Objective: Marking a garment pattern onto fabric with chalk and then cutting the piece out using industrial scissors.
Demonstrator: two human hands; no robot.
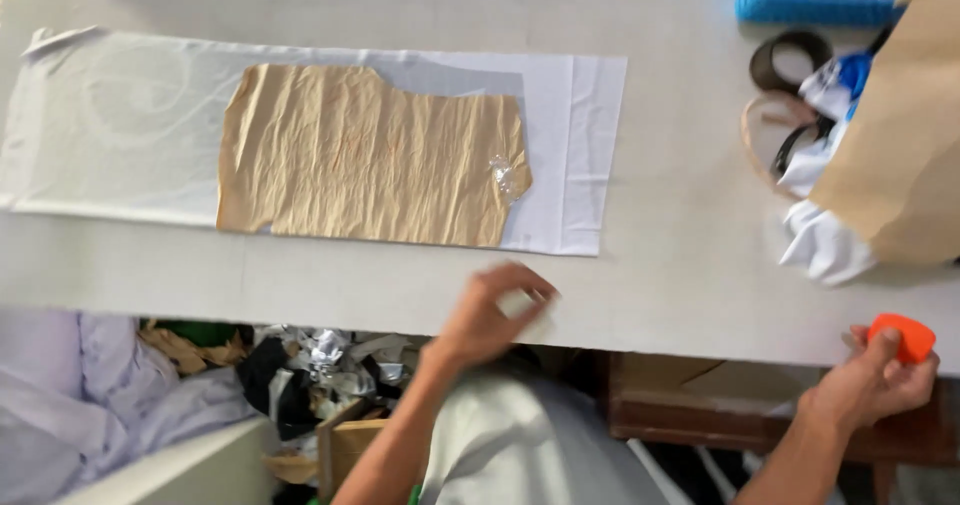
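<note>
Holding the orange chalk [903, 336] pinched in the right hand [868, 385], the left hand [492, 313], fingertips pinched near the brown paper pattern [368, 155], should press it flat before tracing.

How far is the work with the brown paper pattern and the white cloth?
Done: the crumpled brown paper pattern lies flat on the white cloth. In hand: the right hand holds an orange chalk piece; the left hand pinches something small and blurred. Left: no cut shows around the pattern.
</note>
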